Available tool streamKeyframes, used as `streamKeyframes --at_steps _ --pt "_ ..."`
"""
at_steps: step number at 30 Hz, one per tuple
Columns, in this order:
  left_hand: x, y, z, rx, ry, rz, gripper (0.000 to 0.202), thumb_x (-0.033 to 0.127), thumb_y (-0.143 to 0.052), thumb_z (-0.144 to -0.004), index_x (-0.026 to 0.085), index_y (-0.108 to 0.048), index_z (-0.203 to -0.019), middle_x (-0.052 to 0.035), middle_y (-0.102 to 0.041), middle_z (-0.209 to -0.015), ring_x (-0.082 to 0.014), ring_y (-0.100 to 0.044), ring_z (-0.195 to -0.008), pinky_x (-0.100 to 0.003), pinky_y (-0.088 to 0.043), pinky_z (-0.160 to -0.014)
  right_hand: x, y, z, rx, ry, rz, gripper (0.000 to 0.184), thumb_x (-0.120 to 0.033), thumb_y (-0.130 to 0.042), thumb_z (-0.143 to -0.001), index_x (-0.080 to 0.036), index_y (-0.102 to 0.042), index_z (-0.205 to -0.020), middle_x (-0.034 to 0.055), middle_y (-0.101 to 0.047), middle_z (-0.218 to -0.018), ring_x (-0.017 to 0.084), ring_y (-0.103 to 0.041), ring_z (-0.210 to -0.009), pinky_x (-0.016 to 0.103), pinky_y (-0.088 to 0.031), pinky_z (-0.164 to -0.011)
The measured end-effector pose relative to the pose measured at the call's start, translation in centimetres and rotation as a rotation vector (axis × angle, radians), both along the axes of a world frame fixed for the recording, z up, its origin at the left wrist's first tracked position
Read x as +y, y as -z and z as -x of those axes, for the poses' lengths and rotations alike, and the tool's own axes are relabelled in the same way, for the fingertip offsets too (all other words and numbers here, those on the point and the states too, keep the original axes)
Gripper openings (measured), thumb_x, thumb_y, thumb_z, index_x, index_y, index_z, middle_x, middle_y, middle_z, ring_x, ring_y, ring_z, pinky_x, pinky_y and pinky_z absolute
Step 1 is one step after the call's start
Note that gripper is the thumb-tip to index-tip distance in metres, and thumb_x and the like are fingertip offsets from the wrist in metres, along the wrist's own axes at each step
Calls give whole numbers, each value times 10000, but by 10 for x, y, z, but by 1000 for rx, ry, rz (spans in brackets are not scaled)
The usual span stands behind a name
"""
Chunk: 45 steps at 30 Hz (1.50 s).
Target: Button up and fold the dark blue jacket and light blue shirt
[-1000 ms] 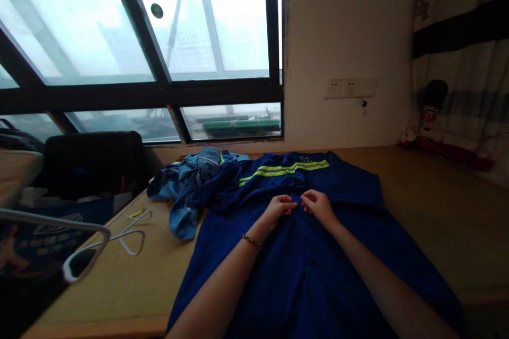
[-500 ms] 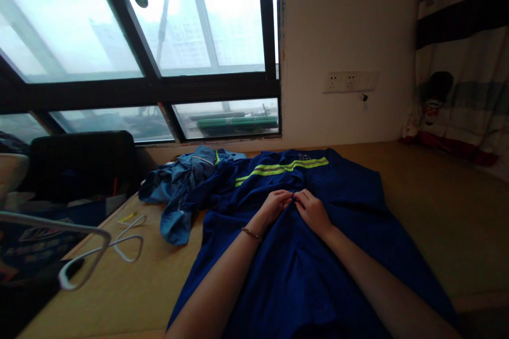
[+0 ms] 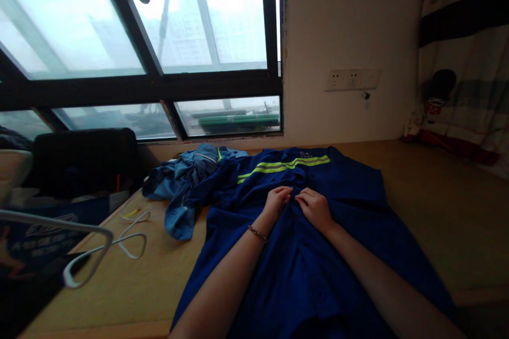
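Note:
A dark blue work jacket (image 3: 358, 196) with a yellow and grey reflective stripe lies spread out in front of me. My left hand (image 3: 277, 202), with a beaded bracelet at the wrist, is closed in a pinch on the jacket's front, around the middle. My right hand (image 3: 314, 207) pinches the cloth just beside it, thumb and forefinger together. A small gap separates the two sets of fingertips. Whatever small part of the front lies in the fingers is mostly hidden. Left of the jacket, touching its sleeve, is a crumpled lighter blue garment (image 3: 178, 183).
The jacket lies on a yellowish surface (image 3: 159, 286) under a dark-framed window (image 3: 222, 85). At left stand a thin white frame (image 3: 47, 221) with looped ends and a black chair back (image 3: 85, 159). Wall sockets (image 3: 345, 80) and a curtain (image 3: 473, 74) are at right.
My fingertips have parted slightly, the right hand shifting a little to the right. The jacket lies much as before, and the view has shifted slightly.

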State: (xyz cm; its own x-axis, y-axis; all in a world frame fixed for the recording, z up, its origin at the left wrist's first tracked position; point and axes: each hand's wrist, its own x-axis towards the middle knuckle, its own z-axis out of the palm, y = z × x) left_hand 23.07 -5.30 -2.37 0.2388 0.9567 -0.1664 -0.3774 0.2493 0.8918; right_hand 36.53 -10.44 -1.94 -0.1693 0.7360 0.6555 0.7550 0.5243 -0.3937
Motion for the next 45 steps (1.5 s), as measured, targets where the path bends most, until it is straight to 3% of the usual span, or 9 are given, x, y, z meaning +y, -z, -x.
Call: streamKeyframes --at_steps 5,12,15,18,21,25,38,42,45 --pt "-4 -1 1 94 38 -120 301 328 -701 -570 102 -597 -739 17 -536 -506 -49 -432 -403 -176 -275 -403 2 4 -1 153 18 64 160 -163 -481 -788 -184 -639 -776 45 -641 -788 168 -585 -739 274 -428 -701" --pt "-1 -1 2 171 170 -348 486 314 -692 -580 119 -533 -996 -86 -640 -879 -48 -467 -465 -188 -340 -458 14 17 -2 698 10 375 122 -248 -567 -684 -170 -657 -709 38 -660 -661 181 -611 -613 280 -466 -589" --pt "0 -1 4 357 143 -460 425 293 -686 -584 126 -561 -955 -75 -618 -929 -66 -493 -533 -206 -374 -510 19 21 -3 911 -45 471 164 -281 -628 -614 -155 -663 -714 47 -669 -680 184 -613 -630 282 -469 -597" --pt "-2 2 5 676 59 -626 280 323 -630 -650 125 -603 -845 -36 -613 -761 -100 -502 -569 -224 -380 -538 20 22 -4 1021 -78 544 228 -306 -670 -564 -146 -671 -726 40 -661 -654 158 -584 -583 260 -440 -558" --pt "-8 6 2 920 -11 -786 168 290 -570 -707 140 -601 -777 -14 -588 -672 -118 -508 -592 -230 -376 -554 19 22 -3 1058 -121 600 266 -373 -657 -589 -130 -669 -697 15 -614 -562 109 -507 -481 225 -366 -471" --pt "-14 9 -3 1047 -74 -907 93 225 -547 -726 142 -588 -736 -27 -589 -699 -125 -523 -636 -236 -389 -595 21 25 -3 1045 -108 599 307 -416 -666 -577 -115 -655 -641 3 -570 -516 83 -445 -441 212 -308 -439" --pt "-5 9 2 794 94 -867 166 195 -628 -662 152 -600 -820 -33 -605 -768 -143 -540 -684 -249 -425 -639 26 28 -4 1070 -63 585 359 -491 -660 -554 -143 -616 -632 25 -594 -566 128 -495 -479 235 -354 -454" --pt "0 -4 16 941 98 -891 212 60 -584 -634 164 -583 -819 -28 -579 -785 -149 -525 -712 -262 -416 -674 33 32 -14 1082 20 522 381 -526 -622 -575 -150 -602 -638 11 -578 -529 120 -468 -437 233 -331 -427" --pt "-5 -23 27 1204 -86 -882 269 -19 -526 -624 151 -565 -829 -71 -553 -871 -187 -506 -816 -301 -390 -745 40 34 -24 1023 99 445 374 -519 -597 -597 -147 -602 -635 2 -565 -507 118 -454 -432 232 -320 -433"
